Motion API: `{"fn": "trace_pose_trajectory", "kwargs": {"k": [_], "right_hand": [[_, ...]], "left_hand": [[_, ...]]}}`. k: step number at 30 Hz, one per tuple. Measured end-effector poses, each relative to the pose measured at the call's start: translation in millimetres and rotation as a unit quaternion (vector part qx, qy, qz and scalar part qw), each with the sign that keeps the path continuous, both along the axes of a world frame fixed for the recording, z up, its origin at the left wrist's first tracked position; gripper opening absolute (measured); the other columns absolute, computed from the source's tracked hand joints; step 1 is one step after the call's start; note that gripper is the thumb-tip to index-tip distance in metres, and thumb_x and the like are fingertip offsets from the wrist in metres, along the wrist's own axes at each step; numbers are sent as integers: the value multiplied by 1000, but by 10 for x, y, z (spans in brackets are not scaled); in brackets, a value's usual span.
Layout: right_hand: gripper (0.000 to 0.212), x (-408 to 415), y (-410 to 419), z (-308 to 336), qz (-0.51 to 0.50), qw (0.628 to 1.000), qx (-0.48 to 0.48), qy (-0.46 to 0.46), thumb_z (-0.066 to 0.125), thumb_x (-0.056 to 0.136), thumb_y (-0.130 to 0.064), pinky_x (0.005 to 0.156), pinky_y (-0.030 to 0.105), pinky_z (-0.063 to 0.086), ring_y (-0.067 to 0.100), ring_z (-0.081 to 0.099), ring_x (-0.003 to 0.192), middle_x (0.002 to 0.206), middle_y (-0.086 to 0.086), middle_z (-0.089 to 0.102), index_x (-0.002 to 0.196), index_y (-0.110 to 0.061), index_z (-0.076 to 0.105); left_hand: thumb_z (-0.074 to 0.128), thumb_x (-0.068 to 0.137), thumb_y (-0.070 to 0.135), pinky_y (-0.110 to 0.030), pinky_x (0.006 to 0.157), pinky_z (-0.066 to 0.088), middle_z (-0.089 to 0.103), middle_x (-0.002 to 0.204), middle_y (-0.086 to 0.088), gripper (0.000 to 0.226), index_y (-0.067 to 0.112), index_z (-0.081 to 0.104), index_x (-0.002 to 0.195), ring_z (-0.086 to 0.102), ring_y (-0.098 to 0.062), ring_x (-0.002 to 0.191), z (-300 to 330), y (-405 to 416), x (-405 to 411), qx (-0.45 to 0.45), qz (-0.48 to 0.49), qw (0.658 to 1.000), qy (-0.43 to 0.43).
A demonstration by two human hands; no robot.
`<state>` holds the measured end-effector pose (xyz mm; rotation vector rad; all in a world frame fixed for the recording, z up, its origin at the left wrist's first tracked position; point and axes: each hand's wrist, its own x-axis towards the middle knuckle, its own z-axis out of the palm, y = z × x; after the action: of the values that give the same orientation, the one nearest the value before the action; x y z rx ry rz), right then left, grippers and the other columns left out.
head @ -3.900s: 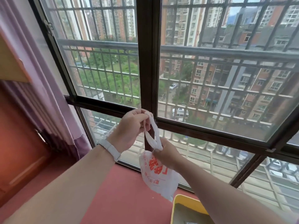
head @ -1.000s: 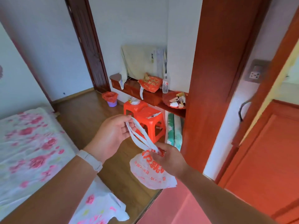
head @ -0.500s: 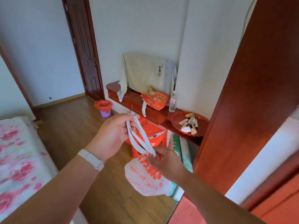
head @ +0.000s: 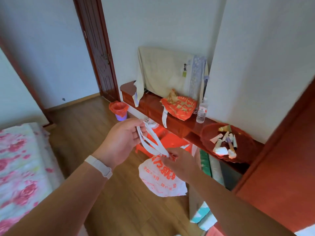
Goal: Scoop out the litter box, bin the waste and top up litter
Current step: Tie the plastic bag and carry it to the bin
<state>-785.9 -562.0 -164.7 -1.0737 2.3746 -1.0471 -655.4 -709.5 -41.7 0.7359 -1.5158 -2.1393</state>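
Observation:
A small white plastic bag (head: 158, 181) with red print hangs bulging in front of me, its contents hidden. My left hand (head: 121, 142) pinches the ends of its two long white handles and holds them up and to the left. Lower down, my right hand (head: 181, 166) grips the bag's gathered neck, where the handles meet. A small purple bin (head: 119, 110) lined with a red bag stands on the wooden floor against the far wall, beside the dark door. No litter box or scoop is in view.
A low red-brown shelf (head: 170, 114) runs along the wall with a red bag, a clear bottle (head: 202, 112) and a red tray of scraps (head: 226, 143). Red plastic stools (head: 163, 140) stand below it. A floral bed (head: 18, 166) is at left, a red door frame (head: 281, 150) at right.
I have turned from the window into the bedroom and moved closer to the shelf and bin. Both hands keep hold of the bag, handles still stretched between them.

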Motion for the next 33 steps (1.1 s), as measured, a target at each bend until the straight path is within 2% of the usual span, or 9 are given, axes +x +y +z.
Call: {"fn": "trace_pose_trajectory", "kwargs": {"k": [4,8,13,20,23,26,30,33], "right_hand": [[37,-616,-539,-69,50,998,-23,13,56,87,-61,88,33,53,7,62,96,101,-17,66,110,-34,65],[35,-1235,-1074,78,93,995,-35,7,60,89,-51,90,27,48,7,58,100,108,-12,64,117,-31,65],[37,-1717,-1754,228,159,986,-48,-8,62,90,-40,91,24,47,7,59,104,113,-9,64,124,-26,64],[37,-1770,-2824,208,228,972,-45,32,61,90,-44,90,24,48,6,56,100,112,-7,64,121,-24,63],[39,-1724,-3352,181,243,968,-32,46,58,90,-46,89,23,46,7,56,101,112,-7,62,122,-23,62],[35,-1682,-3957,136,245,968,-21,47,57,90,-50,88,29,52,8,59,97,104,-9,63,114,-25,63],[41,-1634,-4839,118,231,971,8,60,55,90,-56,91,26,51,7,60,98,106,-13,61,120,-27,60],[43,-1597,-5451,130,226,971,27,69,52,88,-62,91,26,53,6,60,96,104,-14,62,116,-30,60]], "left_hand": [[57,92,17,-30,71,53,62,75,-7,15,3,61,91,63,-17,68,8,-400,-477,-9,46,999,-19],[51,94,13,-32,73,50,64,75,-7,18,3,64,88,63,-18,68,82,-804,-904,-21,103,994,-12],[47,97,11,-30,72,51,64,73,-6,22,6,65,85,64,-17,69,73,-1273,-1061,-13,163,987,-1],[47,97,12,-34,79,49,62,72,-5,31,11,68,74,62,-18,70,96,-2193,-1077,-35,189,981,16],[47,97,13,-31,73,49,62,71,-3,26,10,65,79,61,-16,69,56,-2700,-1086,-44,194,980,23],[49,97,14,-29,69,50,63,72,-3,24,9,67,81,61,-15,69,16,-3338,-1109,-43,190,980,37],[49,96,13,-29,68,50,63,71,-3,20,5,65,87,61,-15,68,6,-4217,-1131,-37,190,981,31],[49,97,13,-31,70,50,63,73,-5,20,4,65,89,61,-17,68,44,-4864,-1094,-33,179,983,29]]}}
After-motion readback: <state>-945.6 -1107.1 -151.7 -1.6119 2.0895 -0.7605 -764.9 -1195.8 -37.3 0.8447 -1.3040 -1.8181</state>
